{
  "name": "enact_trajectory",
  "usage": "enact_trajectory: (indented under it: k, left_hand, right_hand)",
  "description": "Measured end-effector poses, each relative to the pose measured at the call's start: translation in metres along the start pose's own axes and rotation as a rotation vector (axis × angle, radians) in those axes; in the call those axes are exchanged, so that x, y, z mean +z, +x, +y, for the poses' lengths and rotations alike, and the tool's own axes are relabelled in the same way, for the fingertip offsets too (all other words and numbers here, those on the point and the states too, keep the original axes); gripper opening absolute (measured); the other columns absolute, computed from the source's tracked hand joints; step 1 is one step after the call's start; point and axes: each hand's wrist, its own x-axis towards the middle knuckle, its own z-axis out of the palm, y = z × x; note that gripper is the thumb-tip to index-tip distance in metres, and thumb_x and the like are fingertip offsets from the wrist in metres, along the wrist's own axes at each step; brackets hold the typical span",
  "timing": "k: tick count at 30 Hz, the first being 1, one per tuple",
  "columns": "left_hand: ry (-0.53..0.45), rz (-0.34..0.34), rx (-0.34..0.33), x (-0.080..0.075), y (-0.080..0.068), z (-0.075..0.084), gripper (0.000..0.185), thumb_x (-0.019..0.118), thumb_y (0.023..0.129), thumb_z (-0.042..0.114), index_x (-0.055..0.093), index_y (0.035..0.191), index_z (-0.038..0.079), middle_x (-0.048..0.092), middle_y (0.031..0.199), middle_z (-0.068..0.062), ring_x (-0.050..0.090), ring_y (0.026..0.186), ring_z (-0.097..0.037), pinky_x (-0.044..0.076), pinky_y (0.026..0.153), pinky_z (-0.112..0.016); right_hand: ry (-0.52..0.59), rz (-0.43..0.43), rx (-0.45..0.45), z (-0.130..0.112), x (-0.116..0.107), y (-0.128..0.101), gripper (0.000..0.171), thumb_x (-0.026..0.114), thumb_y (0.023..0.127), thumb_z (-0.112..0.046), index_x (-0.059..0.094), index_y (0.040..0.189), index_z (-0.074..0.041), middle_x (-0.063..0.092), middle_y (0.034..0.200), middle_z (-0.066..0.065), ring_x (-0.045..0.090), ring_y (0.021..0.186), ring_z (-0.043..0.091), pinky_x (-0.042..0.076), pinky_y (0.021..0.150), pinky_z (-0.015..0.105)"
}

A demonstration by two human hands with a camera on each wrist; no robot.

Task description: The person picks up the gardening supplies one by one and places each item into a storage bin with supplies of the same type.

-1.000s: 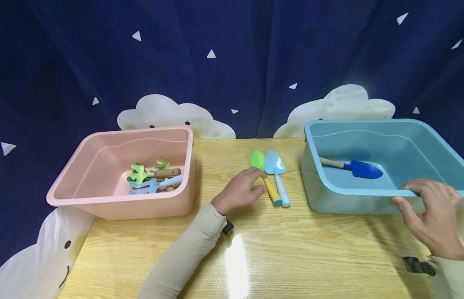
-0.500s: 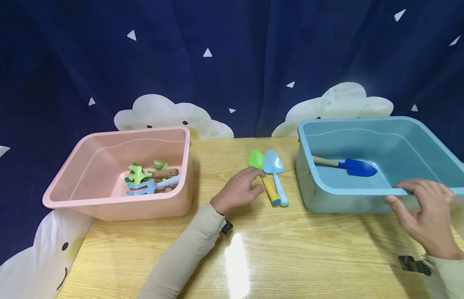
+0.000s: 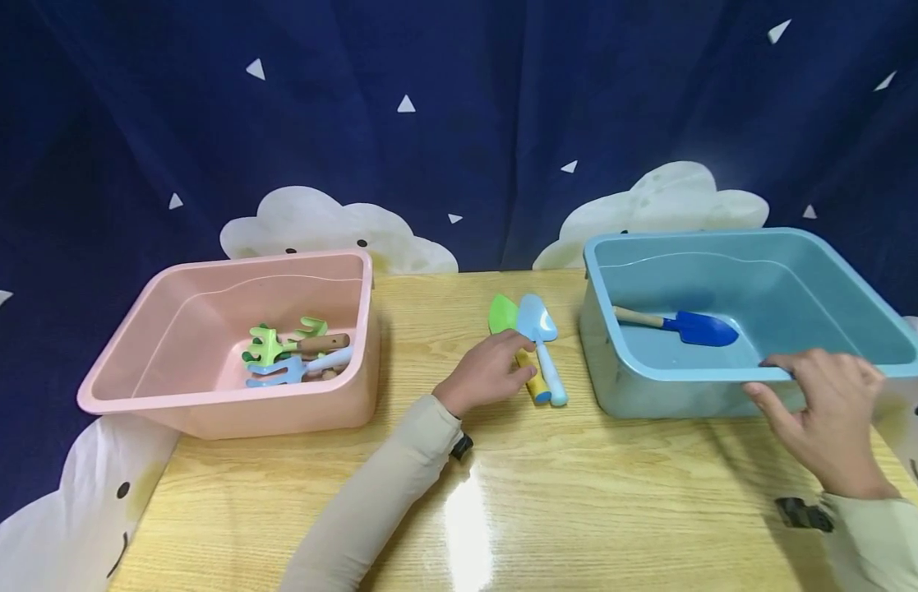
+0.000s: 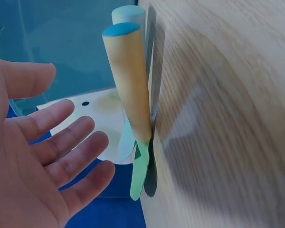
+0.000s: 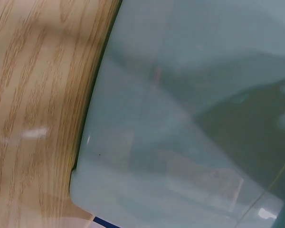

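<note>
My left hand (image 3: 490, 372) reaches over a small green trowel (image 3: 502, 313) with a yellow handle, lying on the wooden table. In the left wrist view its fingers (image 4: 69, 166) are spread and apart from the yellow handle (image 4: 128, 80). Right beside it lies a light-blue trowel (image 3: 537, 317), blade pointing away from me. My right hand (image 3: 828, 415) grips the near rim of a blue bin (image 3: 673, 374), fingers over the edge and thumb outside. Inside this bin is a dark-blue trowel (image 3: 706, 328) with a wooden handle. Mostly the bin's outer wall (image 5: 171, 109) fills the right wrist view.
A pink bin (image 3: 229, 407) stands on the left of the table (image 3: 577, 493). It holds a light-blue hand fork (image 3: 284, 372), a green hand fork (image 3: 266, 345) and other small tools. Behind hangs a dark-blue curtain (image 3: 355, 148) with white clouds.
The blue bin has slid slightly left with my right hand on its rim. My left hand has moved a little further over the yellow handle. The camera view has shifted slightly.
</note>
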Motion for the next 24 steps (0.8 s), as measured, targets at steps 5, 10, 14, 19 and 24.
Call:
enact_trajectory:
  k: [5, 10, 14, 19, 24]
  left_hand:
    - [0.011, -0.008, -0.007, 0.001, 0.001, 0.0, 0.037, 0.061, 0.095, 0.028, 0.063, 0.126, 0.006, 0.065, 0.128, -0.006, 0.06, 0.118, -0.017, 0.048, 0.101, -0.032]
    - [0.014, -0.01, -0.034, -0.001, 0.0, 0.0, 0.038, 0.061, 0.095, 0.028, 0.063, 0.127, 0.008, 0.064, 0.13, -0.006, 0.06, 0.118, -0.018, 0.049, 0.1, -0.034]
    - [0.034, -0.01, -0.071, 0.0, 0.002, 0.001, 0.038, 0.06, 0.096, 0.03, 0.063, 0.128, 0.01, 0.063, 0.131, -0.005, 0.06, 0.122, -0.019, 0.05, 0.1, -0.036]
    - [0.047, -0.024, -0.127, 0.006, 0.005, 0.004, 0.039, 0.059, 0.096, 0.031, 0.062, 0.129, 0.011, 0.063, 0.131, -0.004, 0.061, 0.12, -0.019, 0.052, 0.096, -0.036]
    - [0.068, -0.029, -0.15, 0.011, 0.006, 0.003, 0.039, 0.059, 0.096, 0.031, 0.062, 0.129, 0.01, 0.064, 0.125, -0.004, 0.061, 0.104, -0.017, 0.052, 0.085, -0.032]
  right_hand:
    - [-0.002, 0.022, -0.018, 0.0, 0.002, 0.0, 0.089, 0.044, 0.088, -0.077, 0.066, 0.093, 0.008, 0.061, 0.087, 0.029, 0.046, 0.088, 0.05, 0.019, 0.091, 0.066]
    - [-0.024, 0.097, -0.046, -0.001, 0.002, -0.003, 0.082, 0.051, 0.087, -0.073, 0.071, 0.098, 0.006, 0.064, 0.096, 0.032, 0.048, 0.095, 0.052, 0.022, 0.102, 0.066]
    - [-0.051, 0.093, -0.02, -0.003, 0.003, -0.004, 0.086, 0.048, 0.087, -0.074, 0.067, 0.1, 0.008, 0.062, 0.097, 0.032, 0.046, 0.098, 0.052, 0.017, 0.105, 0.069]
    - [-0.043, 0.063, 0.0, -0.001, 0.005, -0.003, 0.091, 0.042, 0.087, -0.079, 0.062, 0.098, 0.009, 0.058, 0.093, 0.03, 0.041, 0.094, 0.051, 0.015, 0.099, 0.068]
    - [-0.022, 0.066, 0.021, 0.001, 0.005, -0.005, 0.088, 0.037, 0.09, -0.076, 0.065, 0.101, 0.007, 0.06, 0.094, 0.03, 0.042, 0.096, 0.053, 0.015, 0.095, 0.069]
